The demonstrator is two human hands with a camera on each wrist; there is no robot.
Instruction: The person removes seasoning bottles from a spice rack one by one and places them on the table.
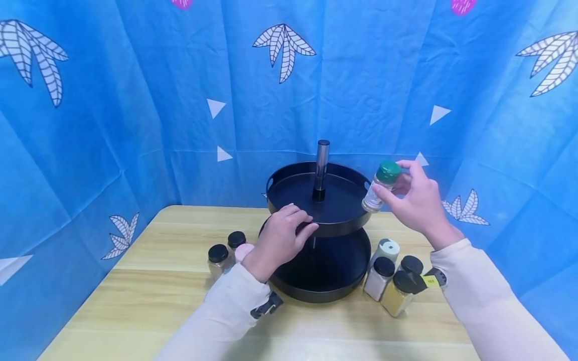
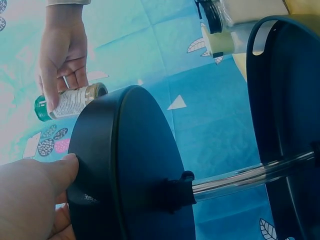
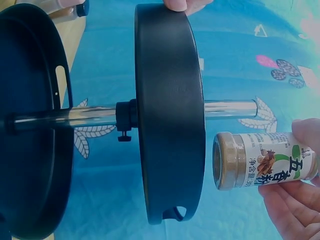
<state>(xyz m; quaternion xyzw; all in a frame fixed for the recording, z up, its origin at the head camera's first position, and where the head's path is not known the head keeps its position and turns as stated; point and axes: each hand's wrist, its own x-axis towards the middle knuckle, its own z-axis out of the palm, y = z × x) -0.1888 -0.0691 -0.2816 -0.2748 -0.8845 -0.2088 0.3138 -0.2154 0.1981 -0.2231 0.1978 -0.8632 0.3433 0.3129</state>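
Note:
My right hand [image 1: 413, 200] holds a small clear spice jar [image 3: 265, 160] with a green cap [image 1: 389, 171] and a printed label. The jar tilts beside the right part of a black two-tier rack's upper tray [image 1: 293, 188], its base toward the tray. At the upper tray's near left rim, my left hand [image 1: 284, 235] grips the edge, thumb against the outer wall in the left wrist view. A metal post [image 1: 322, 165] rises through that tray. Below it sits the wider lower tray [image 1: 316, 296], partly covered by my left hand and the upper tray.
Several jars stand right of the rack, among them a black-capped one with tan powder [image 1: 397, 296] and one with a pale green lid [image 1: 388, 248]. Left of it are black-capped jars [image 1: 219, 253] and a pink lid [image 1: 244, 251]. A blue curtain [image 1: 361, 90] hangs behind the wooden table [image 1: 149, 301].

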